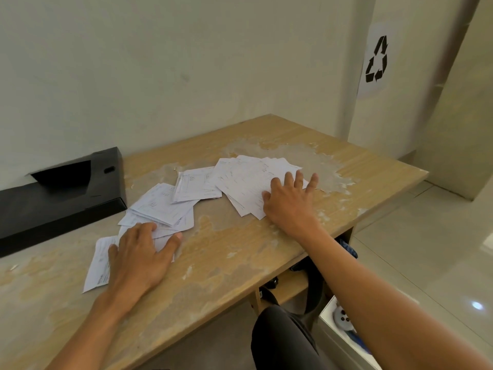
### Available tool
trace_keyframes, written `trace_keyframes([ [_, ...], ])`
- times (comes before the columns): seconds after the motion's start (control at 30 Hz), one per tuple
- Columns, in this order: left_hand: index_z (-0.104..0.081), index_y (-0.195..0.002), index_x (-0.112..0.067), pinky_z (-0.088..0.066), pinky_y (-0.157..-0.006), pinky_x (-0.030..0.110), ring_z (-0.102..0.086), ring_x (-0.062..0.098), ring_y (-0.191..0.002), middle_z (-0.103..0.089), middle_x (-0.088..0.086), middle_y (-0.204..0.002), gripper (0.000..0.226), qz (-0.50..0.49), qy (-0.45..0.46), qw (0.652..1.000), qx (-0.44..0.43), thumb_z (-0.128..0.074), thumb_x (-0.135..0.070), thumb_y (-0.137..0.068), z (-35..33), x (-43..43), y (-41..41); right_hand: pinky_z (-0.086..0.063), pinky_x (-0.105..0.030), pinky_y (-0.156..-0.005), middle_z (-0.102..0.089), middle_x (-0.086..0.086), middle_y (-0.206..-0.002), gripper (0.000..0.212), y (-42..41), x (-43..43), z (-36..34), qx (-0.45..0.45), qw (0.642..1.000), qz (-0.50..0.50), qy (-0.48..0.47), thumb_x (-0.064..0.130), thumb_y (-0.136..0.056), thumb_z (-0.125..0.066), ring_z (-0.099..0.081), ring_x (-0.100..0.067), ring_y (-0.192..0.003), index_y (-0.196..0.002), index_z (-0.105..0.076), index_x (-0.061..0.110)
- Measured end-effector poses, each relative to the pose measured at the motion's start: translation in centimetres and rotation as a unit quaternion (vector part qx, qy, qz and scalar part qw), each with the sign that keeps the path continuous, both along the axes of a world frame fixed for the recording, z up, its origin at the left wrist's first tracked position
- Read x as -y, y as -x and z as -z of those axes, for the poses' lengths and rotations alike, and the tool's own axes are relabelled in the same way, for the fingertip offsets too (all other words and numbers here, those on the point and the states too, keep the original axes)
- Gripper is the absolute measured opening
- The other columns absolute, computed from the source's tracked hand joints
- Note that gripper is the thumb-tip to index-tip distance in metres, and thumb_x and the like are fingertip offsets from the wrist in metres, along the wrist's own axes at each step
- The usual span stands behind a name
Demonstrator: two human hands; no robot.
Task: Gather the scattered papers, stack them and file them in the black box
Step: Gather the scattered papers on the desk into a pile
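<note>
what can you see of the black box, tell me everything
The black box is a flat, matte file box, cardboard by its look, lying along the wall at the table's far left. Its top has an angled cut-out opening showing a dark inside, and the raised end panel has a small oval finger slot. No papers can be seen in it. The nearest papers lie right beside its front corner; whether they touch it is unclear. Neither hand touches it.

I've got both arms stretched forward, bare to the elbow. My left hand (138, 252) lies flat, palm down, fingers together, thumb out. My right hand (286, 197) reaches farther ahead of it, palm down too, fingers splayed wide.
</note>
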State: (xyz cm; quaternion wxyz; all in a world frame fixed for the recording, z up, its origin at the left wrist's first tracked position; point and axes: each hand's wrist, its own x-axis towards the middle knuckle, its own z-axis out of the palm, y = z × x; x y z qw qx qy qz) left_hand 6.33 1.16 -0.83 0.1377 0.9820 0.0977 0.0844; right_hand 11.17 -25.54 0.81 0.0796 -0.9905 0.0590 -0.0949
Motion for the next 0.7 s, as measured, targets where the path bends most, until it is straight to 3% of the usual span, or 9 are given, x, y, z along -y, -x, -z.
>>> trace_keyframes([
  [0.13,-0.044,-0.136,-0.018,-0.026,-0.112,0.052,-0.038,0.029,-0.133,-0.044,0.009,-0.144,0.068,-0.003,0.005,1.000,0.004,-0.042,-0.065,-0.086,0.1,0.1,0.0,-0.009,-0.068,-0.108,-0.038,-0.020,-0.145,0.063,0.4,-0.3,0.3,-0.015,0.998,0.041,-0.053,0.059,-0.092,-0.031,-0.028,-0.044,-0.137,-0.137,-0.039,0.015],
  [0.2,-0.044,-0.135,-0.018,-0.026,-0.112,0.053,-0.038,0.030,-0.133,-0.044,0.009,-0.144,0.068,-0.002,0.005,1.000,0.005,-0.043,-0.065,-0.086,0.1,0.1,0.0,-0.013,-0.068,-0.109,-0.039,-0.020,-0.145,0.064,0.0,-0.3,0.5,-0.038,0.997,0.042,-0.053,0.059,-0.091,-0.034,-0.026,-0.045,-0.138,-0.137,-0.037,0.015],
  [0.43,-0.044,-0.136,-0.020,-0.026,-0.112,0.052,-0.038,0.029,-0.134,-0.044,0.008,-0.145,0.067,0.000,0.017,1.000,0.004,-0.042,-0.065,-0.086,0.0,-0.1,0.1,0.002,-0.069,-0.109,-0.009,-0.025,-0.157,0.058,-2.7,-0.4,0.1,-0.027,0.999,0.031,-0.024,0.052,-0.095,-0.030,-0.003,-0.048,-0.143,-0.141,-0.035,0.016],
  [0.57,-0.045,-0.135,-0.021,-0.023,-0.114,0.051,-0.038,0.026,-0.134,-0.044,0.005,-0.145,0.065,0.002,0.027,1.000,0.008,-0.042,-0.064,-0.086,0.2,-0.2,0.1,-0.003,-0.068,-0.109,-0.019,-0.027,-0.154,0.066,-3.2,-0.5,0.6,-0.041,0.997,0.057,-0.035,0.062,-0.092,-0.027,-0.017,-0.051,-0.139,-0.142,-0.032,0.019],
  [0.7,-0.044,-0.136,-0.022,-0.022,-0.115,0.050,-0.037,0.024,-0.134,-0.044,0.003,-0.145,0.065,0.000,0.031,0.999,0.010,-0.042,-0.064,-0.086,0.2,-0.2,0.0,-0.005,-0.062,-0.114,-0.024,-0.024,-0.153,0.054,-4.5,-0.5,1.2,-0.033,0.998,0.004,-0.053,0.046,-0.096,-0.031,-0.011,-0.051,-0.140,-0.141,-0.031,0.016],
])
